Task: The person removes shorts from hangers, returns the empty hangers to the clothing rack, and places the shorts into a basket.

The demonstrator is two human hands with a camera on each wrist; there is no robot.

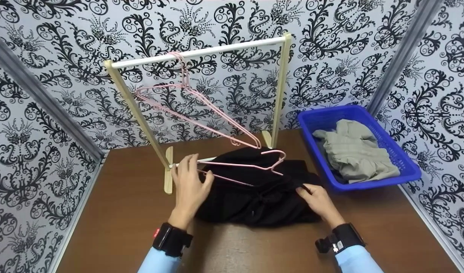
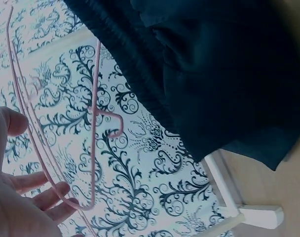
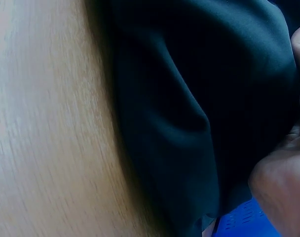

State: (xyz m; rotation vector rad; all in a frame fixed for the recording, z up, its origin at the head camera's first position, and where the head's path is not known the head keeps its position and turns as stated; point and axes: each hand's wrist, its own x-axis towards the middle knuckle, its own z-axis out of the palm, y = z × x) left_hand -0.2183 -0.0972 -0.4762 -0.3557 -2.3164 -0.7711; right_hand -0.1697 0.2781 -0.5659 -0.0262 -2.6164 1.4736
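A black garment (image 1: pixel 262 201) lies bunched on the brown table (image 1: pixel 122 220) in front of a small wooden rack (image 1: pixel 201 53). A pink wire hanger (image 1: pixel 247 165) lies across the garment's top. My left hand (image 1: pixel 188 182) rests on the hanger's left end, fingers straight and thumb against the wire. In the left wrist view the hanger (image 2: pixel 94 123) runs past the spread fingers (image 2: pixel 51 195), with the garment (image 2: pixel 224 74) beyond. My right hand (image 1: pixel 315 197) pinches the garment's right edge. In the right wrist view its fingers (image 3: pixel 283 187) press into the dark cloth (image 3: pixel 189 98).
Another pink hanger (image 1: pixel 201 102) hangs from the rack's white rod. A blue basket (image 1: pixel 402 155) at the right holds a grey garment (image 1: pixel 355 153). Patterned walls close in the table on three sides. The rack's foot (image 2: pixel 258 215) stands just behind the black garment.
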